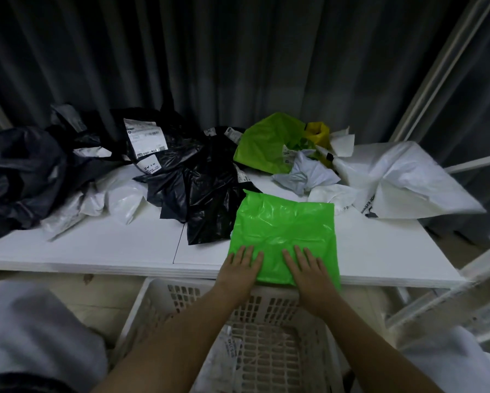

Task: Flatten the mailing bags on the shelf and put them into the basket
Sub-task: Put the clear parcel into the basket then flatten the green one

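At front edge of shelf (102, 251), just above basket (153, 313): green bag (283, 231) pressed by L hand (242, 268) and R hand (309, 269), fingers straight, palms down. Nearly flat, not yet binned. Behind it: black bags (198, 194), white bags (402, 180), lime bag (266, 143) all crumpled. Most work left.

A flattened bag (283, 236) is lying at the shelf's (96, 251) front edge, with both hands — left hand (242, 268), right hand (309, 272) — resting side by side on its near end. Crumpled bags (181, 171) are piling behind and to the left — more bags (402, 182) to the right. The basket (255, 321) is sitting below, in front of the shelf.
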Tool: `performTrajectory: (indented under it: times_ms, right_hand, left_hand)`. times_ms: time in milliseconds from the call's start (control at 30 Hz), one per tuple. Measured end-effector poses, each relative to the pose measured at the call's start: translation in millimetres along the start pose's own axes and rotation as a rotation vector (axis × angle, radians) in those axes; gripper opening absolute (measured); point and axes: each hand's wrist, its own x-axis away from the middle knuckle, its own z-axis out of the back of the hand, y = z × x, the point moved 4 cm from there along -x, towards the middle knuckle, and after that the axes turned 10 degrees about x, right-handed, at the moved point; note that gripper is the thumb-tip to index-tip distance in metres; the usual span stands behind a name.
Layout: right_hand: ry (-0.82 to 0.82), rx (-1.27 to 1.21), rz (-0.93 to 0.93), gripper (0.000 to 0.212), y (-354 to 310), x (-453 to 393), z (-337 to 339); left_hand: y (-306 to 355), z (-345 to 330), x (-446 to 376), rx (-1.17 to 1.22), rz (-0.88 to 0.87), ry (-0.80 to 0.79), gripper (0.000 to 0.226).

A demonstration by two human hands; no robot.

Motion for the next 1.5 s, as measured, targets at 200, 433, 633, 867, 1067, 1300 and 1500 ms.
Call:
performTrajectory:
  times_ms: [200, 433, 633, 867, 1067, 1300, 1500]
  right_hand:
    - [-0.024, -0.031, 0.060, 0.095, 11.8, 4.5, 11.1]
    - [-0.092, -0.009, 0.047, 0.090, 16.5, 11.2, 5.7]
    - [-0.212, -0.020, 0.076, 0.096, 28.0, 16.5, -7.2]
    - [0.210, -0.317, -0.154, 0.100, 27.1, -13.3, 19.9]
    - [0.187, -0.220, -0.231, 0.086, 21.1, -61.2, 23.1]
    - [0.105, -0.135, -0.248, 0.083, 36.1, -100.6, 4.6]
    - [-0.003, -0.069, -0.196, 0.103, 42.6, -114.8, -8.1]
  left_hand:
    - [0.5, 9.3, 8.1, -0.067, 0.006, 0.031, 0.069]
    - [-8.1, 19.9, 15.9, -0.023, 0.048, 0.042, 0.067]
    - [-9.6, 13.4, 21.7, 0.144, 0.028, -0.106, 0.080]
    - [4.4, 39.5, -10.2, 0.283, -0.010, 0.113, 0.074]
    - [-4.2, 36.4, -51.4, 0.359, 0.066, 0.167, 0.065]
    - [-8.5, 37.0, -95.5, 0.088, -0.012, 0.203, 0.063]
    - [-15.7, 36.4, -124.8, -0.055, 0.021, 0.059, 0.079]
